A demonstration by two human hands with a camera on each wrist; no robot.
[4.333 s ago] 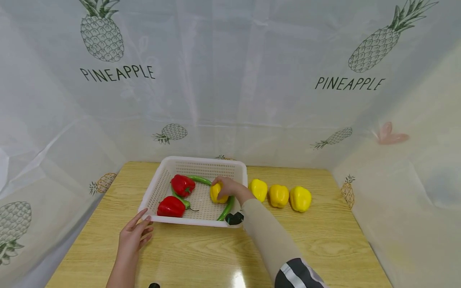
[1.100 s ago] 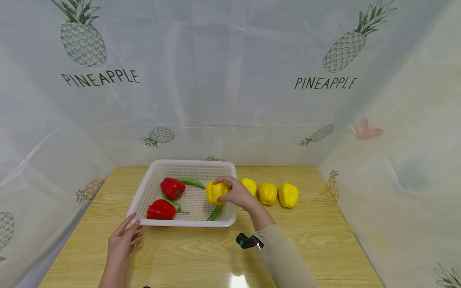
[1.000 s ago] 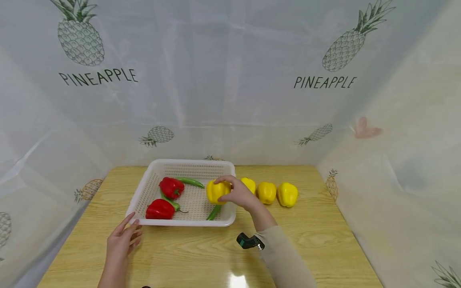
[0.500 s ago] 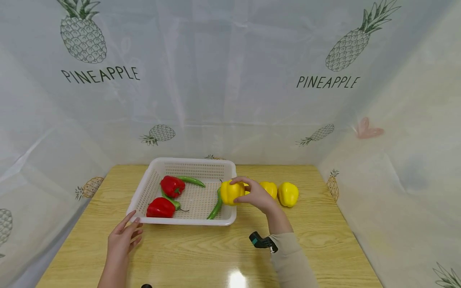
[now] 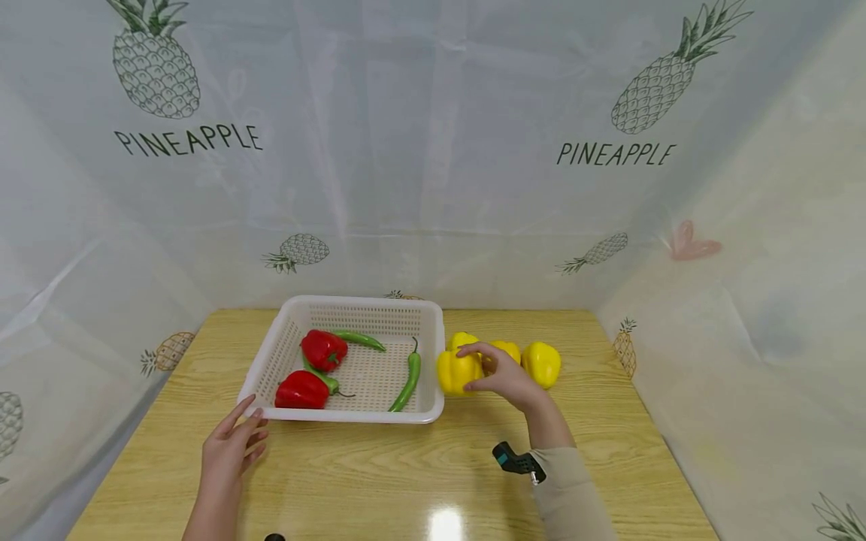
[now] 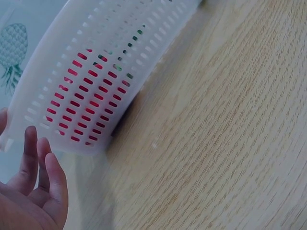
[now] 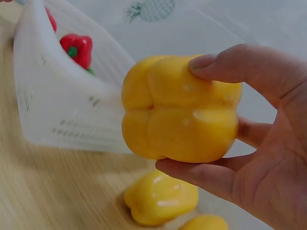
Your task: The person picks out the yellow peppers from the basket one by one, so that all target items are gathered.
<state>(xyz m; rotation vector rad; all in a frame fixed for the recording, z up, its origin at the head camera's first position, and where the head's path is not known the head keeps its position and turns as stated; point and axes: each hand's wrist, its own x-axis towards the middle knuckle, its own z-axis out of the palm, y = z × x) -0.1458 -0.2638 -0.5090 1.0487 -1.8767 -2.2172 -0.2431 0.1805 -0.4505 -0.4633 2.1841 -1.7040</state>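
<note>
My right hand (image 5: 510,382) grips a yellow bell pepper (image 5: 455,372) between thumb and fingers, just outside the right side of the white basket (image 5: 352,418). In the right wrist view the pepper (image 7: 180,110) is held up off the table, its lobed end facing left. My left hand (image 5: 225,454) has its fingertips at the basket's front left corner, the fingers fairly straight. Inside the basket lie two red bell peppers (image 5: 323,351) and green chilli peppers (image 5: 410,382), one partly hidden beneath the red ones.
A row of yellow bell peppers (image 5: 542,366) stands on the wooden table (image 5: 379,473) right of the basket; the right hand and held pepper partly cover two of them. A pineapple-print sheet (image 5: 433,188) hangs behind and along both sides.
The right hand has lifted the yellow bell pepper out of the basket and carried it right, past the rim. This uncovers the right green chilli. The left hand stays at the corner.
</note>
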